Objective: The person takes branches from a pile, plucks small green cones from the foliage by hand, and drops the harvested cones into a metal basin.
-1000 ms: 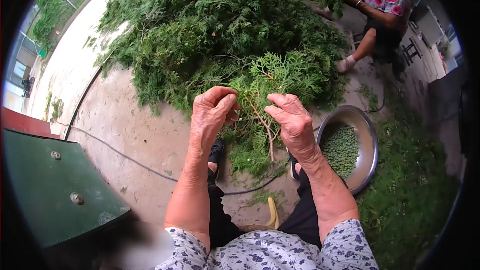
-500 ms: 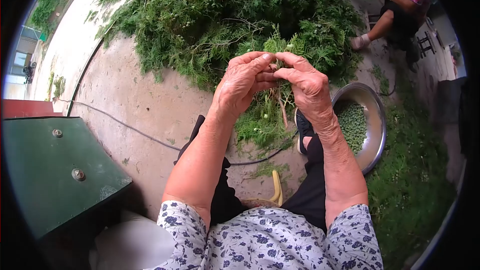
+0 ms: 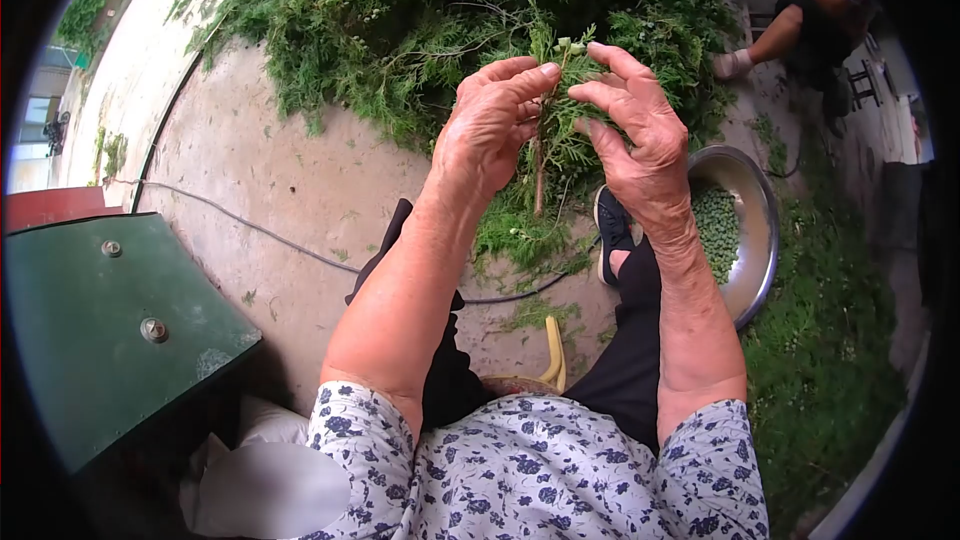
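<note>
Near a green panel (image 3: pixel 90 340), what looks like a cable (image 3: pixel 262 228) crosses the floor (image 3: pixel 310 180).

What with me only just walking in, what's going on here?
A person's left hand pinches a leafy branch, and the right hand is open beside green cones near its top; whether it touches them is unclear. A heap of greenery lies in front, and a metal bowl holding many small green ones stands to the right. Another person is at the upper right, partly out of view.
</note>
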Demonstrator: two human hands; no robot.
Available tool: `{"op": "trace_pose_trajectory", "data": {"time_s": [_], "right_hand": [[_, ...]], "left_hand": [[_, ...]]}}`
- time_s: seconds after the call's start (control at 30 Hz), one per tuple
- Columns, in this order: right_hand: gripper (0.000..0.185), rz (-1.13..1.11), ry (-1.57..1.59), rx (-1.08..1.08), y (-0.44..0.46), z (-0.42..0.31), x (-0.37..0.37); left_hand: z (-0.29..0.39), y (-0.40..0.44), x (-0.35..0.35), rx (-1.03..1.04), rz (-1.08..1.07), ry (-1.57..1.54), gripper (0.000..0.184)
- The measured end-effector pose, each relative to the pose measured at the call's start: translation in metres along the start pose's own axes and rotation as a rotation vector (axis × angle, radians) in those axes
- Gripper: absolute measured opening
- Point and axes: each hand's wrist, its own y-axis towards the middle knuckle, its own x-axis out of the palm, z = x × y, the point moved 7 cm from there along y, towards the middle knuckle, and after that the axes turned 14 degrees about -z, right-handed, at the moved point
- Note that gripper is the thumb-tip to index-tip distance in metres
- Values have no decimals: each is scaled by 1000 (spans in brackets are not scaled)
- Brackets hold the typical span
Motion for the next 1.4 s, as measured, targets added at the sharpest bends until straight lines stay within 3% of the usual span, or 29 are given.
{"op": "trace_pose_trajectory", "data": {"time_s": [0.1, 0.13, 0.23, 0.3, 0.37, 0.5, 0.6, 0.7, 0.73, 0.87, 0.93, 1.13, 1.4], "right_hand": [[28, 102, -32, -5, -3, 4, -13], [27, 166, -94, 39, -6, 8, -19], [19, 217, -36, 171, -15, 28, -17], [14, 167, 667, 520, -31, 69, 11], [18, 180, 1140, 713, -50, 86, 43], [18, 163, 1411, 963, -77, 89, 93], [22, 92, 1545, 873, -64, 73, 110], [28, 95, 1607, 766, -47, 63, 105], [32, 55, 1659, 689, -40, 58, 103], [31, -34, 1645, 635, -35, 50, 100], [28, -100, 1457, 646, -36, 50, 97], [28, -247, 1020, 576, -30, 48, 83], [17, -280, 1000, 631, -33, 53, 86]], "left_hand": [[3, -2, -9, 9, 152, 70, 51], [1, 0, -14, 34, 236, 0, 27], [9, 5, -22, 126, 133, -246, 16], [16, 6, -26, 216, 23, -419, 7], [27, 1, -28, 234, -51, -551, 8], [41, 3, -36, 319, -172, -766, 13], [47, 1, -36, 317, -200, -886, 21], [44, -1, -39, 299, -105, -911, 15], [44, -2, -35, 284, -180, -955, 15], [45, -3, -43, 317, -76, -918, 18], [48, -1, -41, 304, -229, -996, 20], [52, -2, -52, 328, -197, -1020, 18], [47, 2, -50, 264, -265, -1121, 14]]}}
